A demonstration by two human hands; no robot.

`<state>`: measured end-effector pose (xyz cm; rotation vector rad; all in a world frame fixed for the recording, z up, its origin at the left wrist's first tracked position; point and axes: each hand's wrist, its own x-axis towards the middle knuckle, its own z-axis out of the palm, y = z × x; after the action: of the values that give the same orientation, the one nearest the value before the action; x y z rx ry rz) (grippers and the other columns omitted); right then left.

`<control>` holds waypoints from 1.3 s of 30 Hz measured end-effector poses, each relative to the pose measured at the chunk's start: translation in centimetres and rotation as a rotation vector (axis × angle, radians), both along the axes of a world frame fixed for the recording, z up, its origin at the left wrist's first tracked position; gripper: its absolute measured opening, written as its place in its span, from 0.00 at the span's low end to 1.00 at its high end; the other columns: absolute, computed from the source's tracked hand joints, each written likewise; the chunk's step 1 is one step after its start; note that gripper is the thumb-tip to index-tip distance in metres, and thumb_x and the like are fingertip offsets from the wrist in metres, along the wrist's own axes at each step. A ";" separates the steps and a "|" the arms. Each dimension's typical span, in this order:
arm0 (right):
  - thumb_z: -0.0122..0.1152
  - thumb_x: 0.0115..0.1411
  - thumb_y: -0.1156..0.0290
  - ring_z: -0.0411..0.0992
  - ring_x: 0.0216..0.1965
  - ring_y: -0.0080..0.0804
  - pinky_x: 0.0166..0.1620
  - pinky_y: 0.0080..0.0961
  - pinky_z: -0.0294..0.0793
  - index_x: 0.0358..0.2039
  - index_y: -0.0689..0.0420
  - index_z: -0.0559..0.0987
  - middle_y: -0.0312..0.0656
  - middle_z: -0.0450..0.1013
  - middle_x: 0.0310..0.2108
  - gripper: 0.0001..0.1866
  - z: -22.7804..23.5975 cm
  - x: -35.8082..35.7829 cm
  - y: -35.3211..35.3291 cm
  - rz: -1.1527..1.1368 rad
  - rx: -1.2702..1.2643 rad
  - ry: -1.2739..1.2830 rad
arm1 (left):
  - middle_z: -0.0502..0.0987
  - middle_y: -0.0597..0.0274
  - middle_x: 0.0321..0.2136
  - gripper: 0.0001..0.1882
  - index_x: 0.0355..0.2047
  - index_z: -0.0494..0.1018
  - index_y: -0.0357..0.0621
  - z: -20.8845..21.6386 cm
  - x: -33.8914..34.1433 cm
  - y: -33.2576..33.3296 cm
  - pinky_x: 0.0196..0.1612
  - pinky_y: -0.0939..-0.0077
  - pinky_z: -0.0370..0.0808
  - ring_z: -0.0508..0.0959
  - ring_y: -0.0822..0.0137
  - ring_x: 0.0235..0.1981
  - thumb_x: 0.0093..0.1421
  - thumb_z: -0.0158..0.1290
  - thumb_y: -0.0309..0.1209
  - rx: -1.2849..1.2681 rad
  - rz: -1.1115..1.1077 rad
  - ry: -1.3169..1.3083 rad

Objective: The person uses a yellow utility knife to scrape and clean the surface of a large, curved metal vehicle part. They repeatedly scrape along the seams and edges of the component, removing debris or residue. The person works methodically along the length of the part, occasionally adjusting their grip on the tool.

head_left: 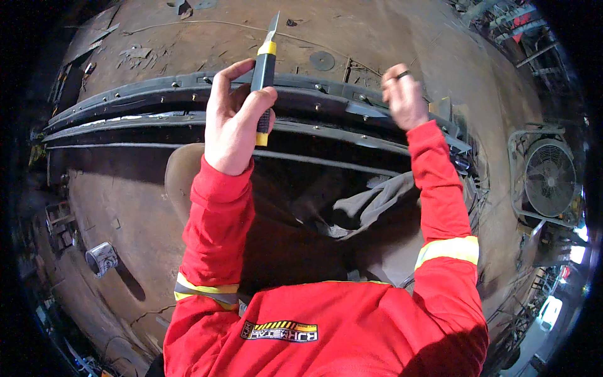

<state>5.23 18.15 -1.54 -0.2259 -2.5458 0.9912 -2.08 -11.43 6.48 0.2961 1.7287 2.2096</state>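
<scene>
My left hand (229, 125) is closed around a black and yellow utility knife (264, 81). The knife stands nearly upright in the grip, its bare blade extended at the top. Apart from it, on the right, my right hand (405, 97) hovers over the long dark metal strips, with a dark ring on one finger. Its fingers are curled together, and whatever they might hold is hidden. Below both hands the long dark strips (301, 133), dotted with bolts, run from left to right. Grey cloth (380, 201) hangs in folds between my forearms.
A large fan (549, 178) in a metal frame stands at the right. At the left a whitish bucket (101, 259) lies tipped over. Beyond the strips, a round dark disc (321, 61), a thin cable (207, 22) and scraps lie on the brown surface.
</scene>
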 end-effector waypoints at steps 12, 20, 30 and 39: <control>0.39 0.61 0.36 0.67 0.56 0.53 0.58 0.42 0.63 0.48 0.66 0.75 0.60 0.70 0.50 0.41 -9.9 -2.6 8.1 -0.177 0.063 -0.875 | 0.74 0.60 0.33 0.30 0.54 0.62 0.37 -2.0 0.8 1.9 0.32 0.81 0.70 0.73 0.75 0.30 0.50 0.60 0.22 -0.187 -0.049 0.145; 0.33 0.65 0.40 0.63 0.59 0.47 0.61 0.47 0.55 0.50 0.58 0.74 0.51 0.69 0.54 0.35 -8.4 -1.0 6.1 -0.214 0.253 -0.831 | 0.73 0.55 0.35 0.30 0.53 0.63 0.35 -1.8 0.9 2.7 0.27 0.79 0.73 0.75 0.72 0.26 0.48 0.57 0.19 -0.208 -0.051 0.259; 0.42 0.64 0.47 0.67 0.54 0.43 0.57 0.42 0.60 0.46 0.58 0.75 0.47 0.72 0.50 0.27 -8.6 2.4 3.9 -0.320 0.431 -0.505 | 0.72 0.55 0.31 0.33 0.56 0.59 0.39 -2.3 2.9 1.5 0.22 0.79 0.74 0.75 0.71 0.21 0.48 0.53 0.16 -0.242 -0.113 0.170; 0.47 0.64 0.51 0.71 0.47 0.39 0.52 0.39 0.63 0.37 0.55 0.79 0.41 0.76 0.41 0.21 -7.2 4.6 0.3 -0.381 0.443 -0.293 | 0.76 0.47 0.37 0.32 0.54 0.65 0.40 -3.5 9.4 -1.4 0.42 0.69 0.74 0.79 0.53 0.36 0.45 0.53 0.17 -0.801 -0.413 0.492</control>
<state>9.81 18.45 -8.75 -0.7345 -2.7501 0.2565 7.29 -12.79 2.95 0.9296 2.3623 1.0851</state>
